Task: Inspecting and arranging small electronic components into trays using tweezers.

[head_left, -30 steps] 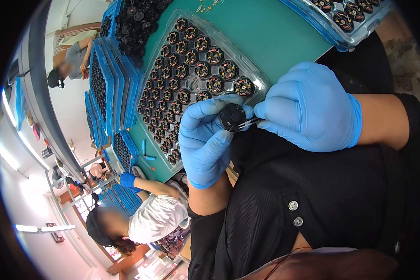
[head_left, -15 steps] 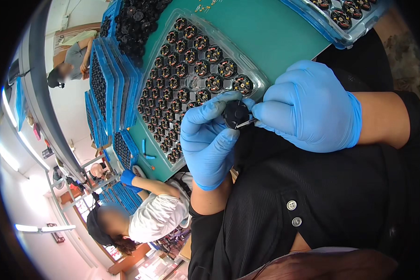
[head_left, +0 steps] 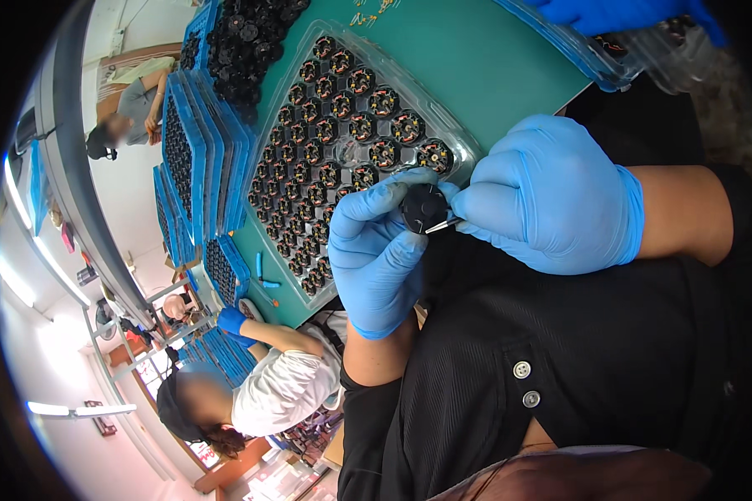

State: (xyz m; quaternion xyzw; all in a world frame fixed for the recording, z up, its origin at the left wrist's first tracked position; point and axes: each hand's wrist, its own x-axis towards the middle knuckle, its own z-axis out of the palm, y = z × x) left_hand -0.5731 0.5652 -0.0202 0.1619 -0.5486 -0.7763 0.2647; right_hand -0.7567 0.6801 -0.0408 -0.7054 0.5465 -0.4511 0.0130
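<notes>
Left hand (head_left: 380,250) pinches black part (head_left: 422,207), steadying it | right hand (head_left: 551,196) pinches tweezers (head_left: 443,225), tip on part | tray (head_left: 351,142) just beyond

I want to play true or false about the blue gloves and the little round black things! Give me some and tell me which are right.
1. Both hands wear blue gloves. True: left hand, right hand.
2. The left hand holds a small round black part. True.
3. The right hand holds a big hammer. False: it holds a thin metal tool against the part.
4. The clear tray is empty. False: it holds many round parts in rows.
5. The mat is red. False: it is green.
</notes>
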